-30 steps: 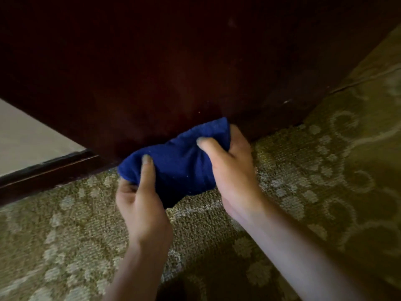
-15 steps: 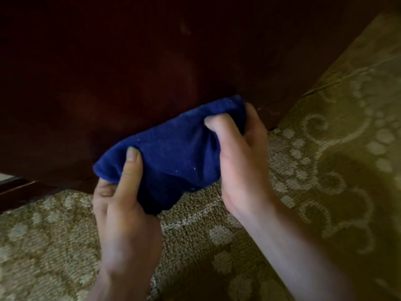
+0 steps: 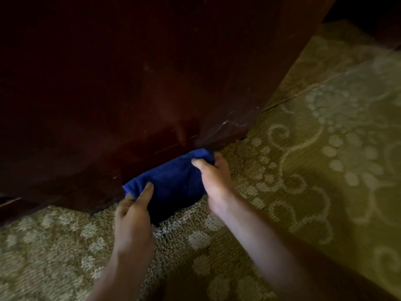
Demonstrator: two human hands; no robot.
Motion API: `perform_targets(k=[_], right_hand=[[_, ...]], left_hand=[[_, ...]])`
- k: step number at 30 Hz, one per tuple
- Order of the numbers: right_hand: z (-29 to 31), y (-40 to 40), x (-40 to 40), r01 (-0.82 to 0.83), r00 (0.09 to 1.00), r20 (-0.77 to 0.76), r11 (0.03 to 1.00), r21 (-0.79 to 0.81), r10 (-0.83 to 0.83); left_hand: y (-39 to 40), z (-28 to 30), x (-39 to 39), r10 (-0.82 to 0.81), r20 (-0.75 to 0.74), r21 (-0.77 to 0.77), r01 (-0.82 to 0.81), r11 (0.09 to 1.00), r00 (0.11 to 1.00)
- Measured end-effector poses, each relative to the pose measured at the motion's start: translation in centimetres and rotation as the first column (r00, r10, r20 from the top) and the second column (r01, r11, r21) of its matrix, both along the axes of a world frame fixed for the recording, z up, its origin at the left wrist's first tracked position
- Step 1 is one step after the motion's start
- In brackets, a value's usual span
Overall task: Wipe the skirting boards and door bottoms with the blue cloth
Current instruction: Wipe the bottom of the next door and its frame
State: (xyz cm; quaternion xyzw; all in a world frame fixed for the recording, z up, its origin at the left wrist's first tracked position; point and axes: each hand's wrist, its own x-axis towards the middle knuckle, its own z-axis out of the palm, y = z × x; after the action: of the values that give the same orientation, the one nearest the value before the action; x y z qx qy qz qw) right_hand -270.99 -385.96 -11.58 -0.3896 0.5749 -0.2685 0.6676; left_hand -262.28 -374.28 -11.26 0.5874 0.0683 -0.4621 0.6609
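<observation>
Both hands press a blue cloth (image 3: 173,183) against the bottom edge of a dark red-brown door (image 3: 152,83). The left hand (image 3: 133,216) pinches the cloth's left end, the right hand (image 3: 214,181) grips its right end (near the door's lower corner). Below the door lies patterned carpet (image 3: 303,170).

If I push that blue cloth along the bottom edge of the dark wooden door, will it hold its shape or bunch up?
Likely floppy: the blue cloth sags between the left hand and right hand. It looks light and soft, so it may bunch against the door. The looped carpet may drag it.
</observation>
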Motion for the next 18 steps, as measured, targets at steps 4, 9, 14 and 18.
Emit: perform_targets(k=[4, 9, 14, 18], right_hand=[[0.3, -2.4, -1.1, 0.121, 0.992, 0.046, 0.993, 0.017, -0.121], [0.6, -8.3, -4.2, 0.346, 0.937, -0.024, 0.935, -0.082, -0.349], [1.9, -11.2, -6.0, 0.424, 0.898, -0.081, 0.899, -0.107, -0.433], [5.0, -9.4, -5.5, 0.387, 0.922, 0.066, 0.905, -0.175, -0.382]], left_hand=[[-2.4, 1.8, -2.0, -0.061, -0.067, -0.081, 0.055, 0.995, 0.996], [-9.4, 0.5, -5.1, -0.163, -0.135, -0.093, 0.151, 0.984, 0.977], [-13.6, 0.0, -7.3, -0.19, -0.223, -0.052, 0.183, 0.982, 0.956], [-12.0, 3.7, -7.7, -0.117, -0.044, -0.128, 0.111, 0.986, 0.992]])
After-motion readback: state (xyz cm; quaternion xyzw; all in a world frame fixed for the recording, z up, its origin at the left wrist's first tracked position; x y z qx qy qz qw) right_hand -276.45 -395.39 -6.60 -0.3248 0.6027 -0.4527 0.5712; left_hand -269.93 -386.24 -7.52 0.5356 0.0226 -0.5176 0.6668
